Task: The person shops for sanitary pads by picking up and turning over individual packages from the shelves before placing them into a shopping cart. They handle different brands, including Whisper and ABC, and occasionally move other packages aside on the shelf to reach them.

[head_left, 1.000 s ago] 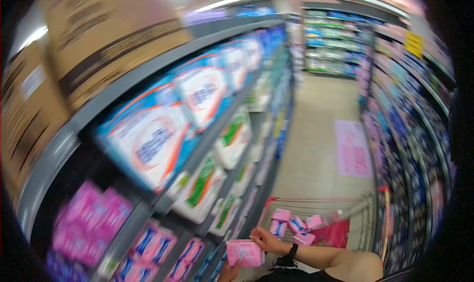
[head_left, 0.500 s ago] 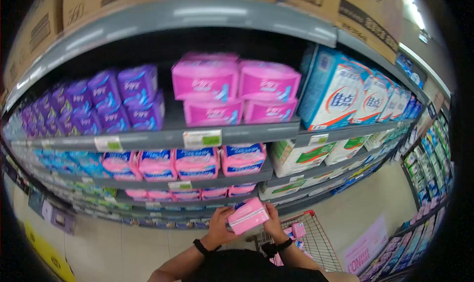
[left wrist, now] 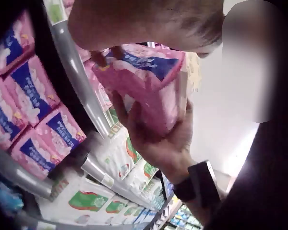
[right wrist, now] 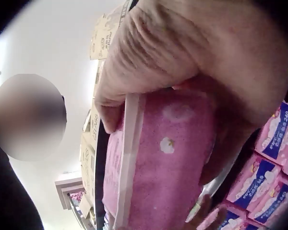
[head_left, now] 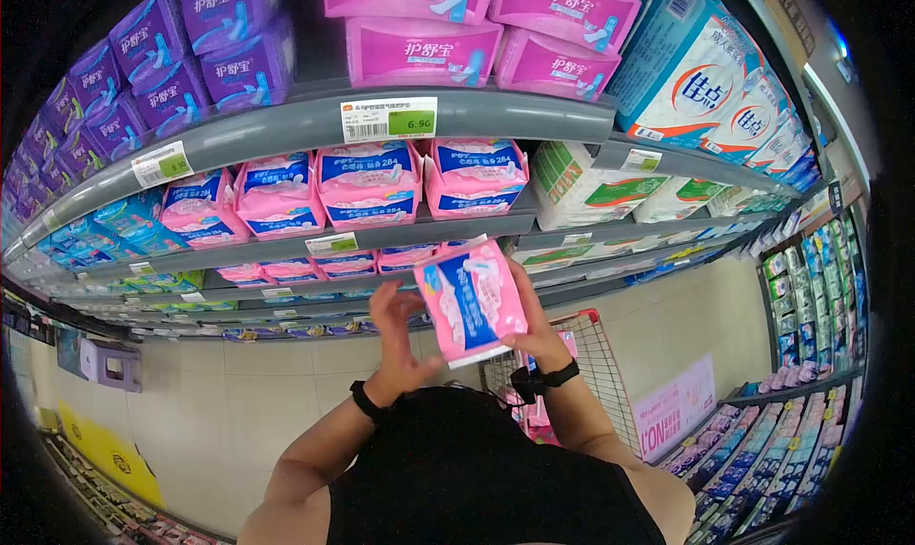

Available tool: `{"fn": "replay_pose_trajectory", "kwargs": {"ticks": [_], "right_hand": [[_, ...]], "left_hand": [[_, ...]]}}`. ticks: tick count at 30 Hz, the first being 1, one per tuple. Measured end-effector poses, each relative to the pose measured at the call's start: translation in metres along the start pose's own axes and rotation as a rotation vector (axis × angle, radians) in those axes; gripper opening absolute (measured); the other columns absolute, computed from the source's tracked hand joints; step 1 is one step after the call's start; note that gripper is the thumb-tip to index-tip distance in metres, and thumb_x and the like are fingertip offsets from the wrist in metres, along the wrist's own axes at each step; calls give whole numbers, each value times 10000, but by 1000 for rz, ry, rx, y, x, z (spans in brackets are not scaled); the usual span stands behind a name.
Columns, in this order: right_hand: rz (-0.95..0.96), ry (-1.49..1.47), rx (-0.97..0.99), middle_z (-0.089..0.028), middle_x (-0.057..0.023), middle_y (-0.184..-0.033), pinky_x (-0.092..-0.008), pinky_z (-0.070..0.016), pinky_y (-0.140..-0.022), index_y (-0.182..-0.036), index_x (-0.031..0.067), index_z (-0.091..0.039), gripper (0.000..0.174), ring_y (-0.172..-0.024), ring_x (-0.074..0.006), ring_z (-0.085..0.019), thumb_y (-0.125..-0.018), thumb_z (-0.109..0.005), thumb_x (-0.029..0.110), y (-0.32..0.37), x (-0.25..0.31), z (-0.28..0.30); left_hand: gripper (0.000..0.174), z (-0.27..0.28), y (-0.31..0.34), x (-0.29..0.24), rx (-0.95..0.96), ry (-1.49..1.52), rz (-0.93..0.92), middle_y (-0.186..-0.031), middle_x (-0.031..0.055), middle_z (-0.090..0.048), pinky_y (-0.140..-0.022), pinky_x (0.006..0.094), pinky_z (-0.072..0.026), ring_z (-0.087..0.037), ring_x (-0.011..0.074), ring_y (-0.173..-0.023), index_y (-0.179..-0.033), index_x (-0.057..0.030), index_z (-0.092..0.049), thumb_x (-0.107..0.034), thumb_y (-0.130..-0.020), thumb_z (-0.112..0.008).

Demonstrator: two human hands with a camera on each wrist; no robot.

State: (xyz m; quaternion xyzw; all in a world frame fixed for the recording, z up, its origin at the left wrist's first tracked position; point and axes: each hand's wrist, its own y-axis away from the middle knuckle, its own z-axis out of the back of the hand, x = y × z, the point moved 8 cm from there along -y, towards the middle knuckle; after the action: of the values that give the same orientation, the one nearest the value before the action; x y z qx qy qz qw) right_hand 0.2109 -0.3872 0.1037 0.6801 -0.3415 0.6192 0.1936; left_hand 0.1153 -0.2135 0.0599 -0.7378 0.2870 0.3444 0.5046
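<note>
A pink pack of sanitary pads [head_left: 472,302] with a blue label is held up in front of the shelves, its printed face toward the head camera. My right hand [head_left: 540,333] grips its right side, the thumb over the lower front corner; the right wrist view shows the pack's pink side [right wrist: 170,158] beneath that hand. At the pack's left, my left hand [head_left: 396,340] has its fingers spread apart and loosely bent, with the thumb pointing toward the lower edge. In the left wrist view, the right hand [left wrist: 158,146] supports the pack from below.
Similar pink packs [head_left: 367,187] line the shelf ahead, with magenta packs [head_left: 424,54] above and purple packs [head_left: 152,44] at left. Blue-white packages [head_left: 701,87] stand at right. A wire cart [head_left: 610,373] holding pink packs is beside my right arm. A purple stool [head_left: 116,364] sits far left.
My view has swung left from the aisle to face the shelves. The pack has turned to show its blue-labelled face, and the left hand has let go of it while the right keeps its grip.
</note>
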Motion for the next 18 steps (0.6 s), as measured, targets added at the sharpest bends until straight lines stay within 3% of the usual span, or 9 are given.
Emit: {"fn": "replay_pose_trajectory", "kwargs": {"ticks": [2, 3, 6, 8, 10, 11, 14, 17, 18], "right_hand": [[74, 194, 106, -244, -165, -1613, -406, -162, -1223, -1575, 40, -210, 1199, -1516, -263, -201, -651, -870, 424, 0, 5, -7], [126, 304, 153, -229, -176, -1618, -414, -154, -1225, -1573, 44, -226, 1181, -1523, -275, -188, -655, -866, 421, 0, 9, -13], [172, 378, 168, -178, -196, -1632, -456, -186, -1219, -1561, 53, -276, 1080, -1540, -326, -147, -695, -841, 364, 10, 5, -10], [96, 343, 135, -179, -186, -1632, -458, -225, -1209, -1563, 50, -269, 1046, -1534, -324, -165, -725, -825, 337, 17, -4, 1], [48, 327, 94, -287, -175, -1589, -432, -302, -1177, -1571, 51, -250, 977, -1475, -296, -301, -791, -800, 257, 25, -15, 12], [13, 317, 71, -321, -174, -1571, -429, -313, -1170, -1574, 51, -241, 973, -1453, -288, -339, -799, -799, 236, 31, -19, 14], [-49, 228, 13, -417, -158, -1514, -422, -380, -1126, -1592, 55, -139, 1061, -1394, -253, -425, -789, -827, 135, 41, -21, 15], [-153, 162, -78, -407, -138, -1523, -408, -398, -1119, -1606, 61, -27, 1175, -1393, -227, -415, -774, -856, 104, 49, -35, 15], [-69, 259, -55, -392, -137, -1536, -407, -389, -1129, -1612, 87, 12, 1192, -1376, -228, -436, -789, -849, 109, 48, -31, 13]], "left_hand": [[969, -3, 1, 36, 6, 331, 395, -1410, 138, -425, -1083, 456, -392, -436, 251, -1320, -1529, -65, -187, -401, -835, -774], [920, -3, 20, 54, -7, 509, 726, -1398, 124, -434, -1096, 431, -398, -424, 215, -1346, -1531, -76, -166, -274, -863, -767], [976, -18, -12, 18, 213, 264, 517, -1396, 136, -442, -1076, 416, -428, -465, 224, -1318, -1534, -88, -159, -161, -813, -812], [1064, -19, -26, 7, 153, 208, 472, -1366, 149, -445, -1046, 418, -468, -503, 252, -1285, -1526, -94, -116, -77, -753, -847], [1081, -16, -39, 1, 139, 31, 335, -1352, 159, -445, -1038, 423, -479, -506, 270, -1281, -1519, -98, -99, -68, -744, -852], [1105, -18, -42, 3, 126, 43, 347, -1367, 185, -446, -1029, 412, -488, -523, 279, -1259, -1512, -115, -129, -205, -724, -899], [1099, -30, -45, 9, 236, 101, 391, -1376, 185, -432, -1052, 437, -466, -510, 290, -1278, -1517, -143, -104, -106, -735, -875], [1145, -38, -44, 17, 281, 5, 417, -1392, 191, -428, -1100, 450, -417, -476, 297, -1311, -1530, -127, -109, -298, -730, -910], [1139, -42, -45, 17, 298, 32, 422, -1410, 193, -418, -1099, 448, -417, -475, 298, -1314, -1530, -129, -109, -268, -730, -906]]}}
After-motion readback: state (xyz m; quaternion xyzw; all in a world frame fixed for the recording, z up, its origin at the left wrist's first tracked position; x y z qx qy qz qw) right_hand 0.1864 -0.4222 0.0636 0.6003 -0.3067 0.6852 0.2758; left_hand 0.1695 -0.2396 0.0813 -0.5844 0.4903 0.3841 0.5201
